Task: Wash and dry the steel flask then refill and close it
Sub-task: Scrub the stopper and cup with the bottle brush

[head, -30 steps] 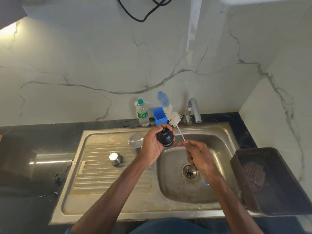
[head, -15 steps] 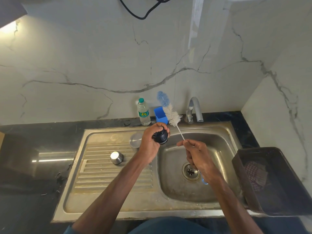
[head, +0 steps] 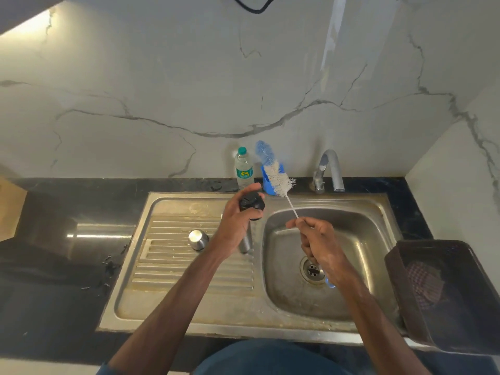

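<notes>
We see the steel flask (head: 245,239) standing on the drainboard (head: 189,266) at the basin's edge, centre of the frame. We judge its long axis upright and its mouth upward, though our left hand (head: 235,226) hides the mouth. That hand, fingers curled round the black stopper (head: 251,205), has drifted left off the brush, so scrubbing the stopper looks finished and rinsing seems due. Our right hand (head: 319,244) pinches the bottle brush (head: 278,180) by its wire stem, bristles toward upper centre. The steel cap (head: 198,239) sits further left.
</notes>
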`<control>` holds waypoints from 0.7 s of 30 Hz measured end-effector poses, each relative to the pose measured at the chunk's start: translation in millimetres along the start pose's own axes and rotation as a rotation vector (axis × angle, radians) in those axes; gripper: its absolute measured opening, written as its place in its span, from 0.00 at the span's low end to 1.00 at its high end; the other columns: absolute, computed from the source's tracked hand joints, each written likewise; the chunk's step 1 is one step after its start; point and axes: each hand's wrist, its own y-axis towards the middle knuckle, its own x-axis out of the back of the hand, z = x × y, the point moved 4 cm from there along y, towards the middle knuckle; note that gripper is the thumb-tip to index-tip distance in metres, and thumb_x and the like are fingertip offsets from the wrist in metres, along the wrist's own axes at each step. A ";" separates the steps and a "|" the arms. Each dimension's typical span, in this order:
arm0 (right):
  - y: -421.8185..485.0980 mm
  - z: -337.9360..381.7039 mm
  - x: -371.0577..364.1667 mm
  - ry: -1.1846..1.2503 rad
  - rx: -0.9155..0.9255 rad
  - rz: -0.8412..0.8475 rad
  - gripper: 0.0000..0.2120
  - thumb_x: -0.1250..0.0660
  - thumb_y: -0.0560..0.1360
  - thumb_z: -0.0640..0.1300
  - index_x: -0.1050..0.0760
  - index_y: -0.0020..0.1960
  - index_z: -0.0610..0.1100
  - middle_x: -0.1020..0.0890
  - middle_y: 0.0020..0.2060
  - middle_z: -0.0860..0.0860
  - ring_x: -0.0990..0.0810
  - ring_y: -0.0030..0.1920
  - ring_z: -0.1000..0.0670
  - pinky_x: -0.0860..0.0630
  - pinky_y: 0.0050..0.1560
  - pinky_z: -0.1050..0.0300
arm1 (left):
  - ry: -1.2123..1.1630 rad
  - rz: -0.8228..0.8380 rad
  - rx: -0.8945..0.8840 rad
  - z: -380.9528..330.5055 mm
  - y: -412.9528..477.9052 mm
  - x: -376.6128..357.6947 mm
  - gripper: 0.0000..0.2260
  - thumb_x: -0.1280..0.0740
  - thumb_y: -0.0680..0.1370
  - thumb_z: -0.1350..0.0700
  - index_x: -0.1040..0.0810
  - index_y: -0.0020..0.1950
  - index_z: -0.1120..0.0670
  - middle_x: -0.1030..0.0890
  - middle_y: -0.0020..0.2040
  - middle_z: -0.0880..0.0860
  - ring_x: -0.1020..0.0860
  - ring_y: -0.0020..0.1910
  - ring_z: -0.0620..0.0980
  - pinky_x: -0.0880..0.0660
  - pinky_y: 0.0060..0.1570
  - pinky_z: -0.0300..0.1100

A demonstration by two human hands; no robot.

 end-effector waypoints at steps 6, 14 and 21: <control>11.7 1.3 -35.6 -0.009 -0.021 0.017 0.13 0.39 0.86 0.42 0.16 0.53 0.42 0.37 0.25 0.54 0.43 0.24 0.54 0.46 0.23 0.64 | 0.298 -0.058 -0.191 -29.6 -15.2 61.2 0.17 0.25 0.79 0.58 0.21 0.68 0.52 0.16 0.58 0.54 0.19 0.57 0.49 0.21 0.57 0.45; 19.8 -11.9 -65.9 0.005 -0.066 -0.020 0.13 0.39 0.85 0.45 0.15 0.52 0.44 0.37 0.25 0.54 0.43 0.24 0.54 0.45 0.23 0.65 | 0.949 -0.207 -0.116 12.4 -26.5 151.4 0.22 0.17 0.70 0.50 0.18 0.62 0.44 0.20 0.53 0.38 0.22 0.51 0.46 0.22 0.49 0.40; 19.1 -20.0 -69.6 0.014 -0.098 -0.064 0.14 0.39 0.86 0.45 0.15 0.52 0.45 0.37 0.25 0.55 0.43 0.24 0.55 0.44 0.22 0.64 | 1.334 0.023 0.056 75.2 -7.1 159.9 0.26 0.21 0.69 0.57 0.19 0.66 0.51 0.16 0.57 0.52 0.21 0.59 0.54 0.25 0.57 0.43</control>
